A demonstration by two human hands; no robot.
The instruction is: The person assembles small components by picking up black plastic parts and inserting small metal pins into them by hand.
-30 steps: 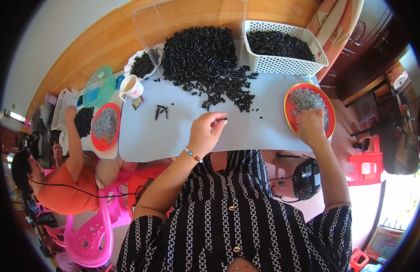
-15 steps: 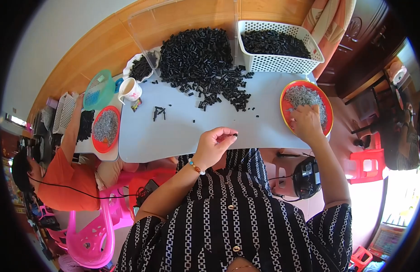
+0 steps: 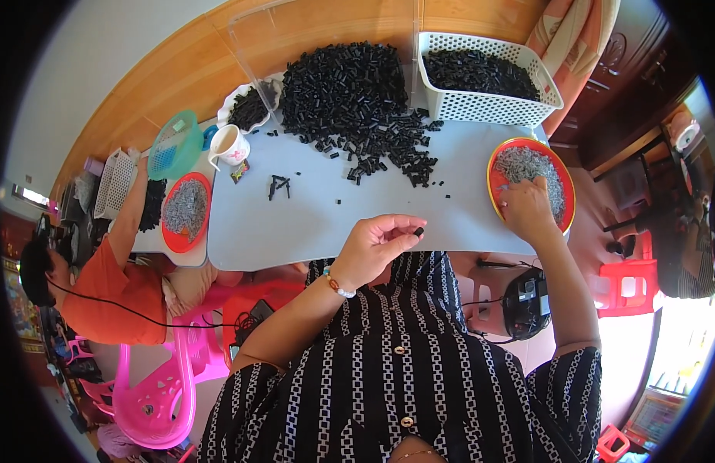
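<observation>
Between its thumb and fingertips my left hand (image 3: 377, 245) pinches a small black plastic piece (image 3: 419, 231), held over the table's near edge. My right hand (image 3: 527, 208) reaches into a red plate with a yellow rim (image 3: 571, 202), its fingertips down among many small grey-silver pieces (image 3: 531, 165). Whether those fingers have closed on one of them is hidden. Ahead of my hands lies a big heap of short black pieces (image 3: 346, 92), spilling toward me across the pale table (image 3: 280, 239). A few longer black pieces (image 3: 279, 187) lie apart on the left.
A white perforated basket (image 3: 489, 106) of black pieces stands at the back right. Back left are a cup (image 3: 230, 145), a scalloped white bowl (image 3: 225, 110) and a green basket (image 3: 176, 147). Beside me at left, a person in orange (image 3: 130, 297) works near another red plate (image 3: 205, 224).
The whole view has shifted slightly. My left hand still pinches the black piece, which now shows more fully beyond the fingertips. My right hand stays in the plate, its fingers among the grey pieces.
</observation>
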